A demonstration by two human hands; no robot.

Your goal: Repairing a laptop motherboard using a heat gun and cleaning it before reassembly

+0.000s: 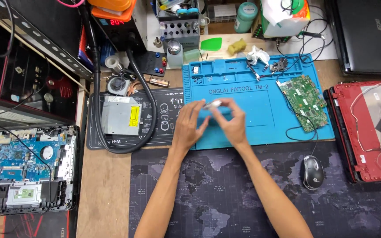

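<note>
Small silvery part (212,104), long axis roughly 8-to-2 o'clock, over blue mat (261,114); pinched at both ends by left hand (190,123) and right hand (233,121), forearms converging from 6 o'clock; green board (305,101) at 3, mouse (312,172) at 4.

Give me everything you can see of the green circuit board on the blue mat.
The green circuit board lies flat and tilted at the right end of the blue repair mat, component side up, irregular in outline, studded with small chips and connectors. A thin black cable runs along its edge. Neither of the hands touches it; the red laptop shell lies just right.
</note>
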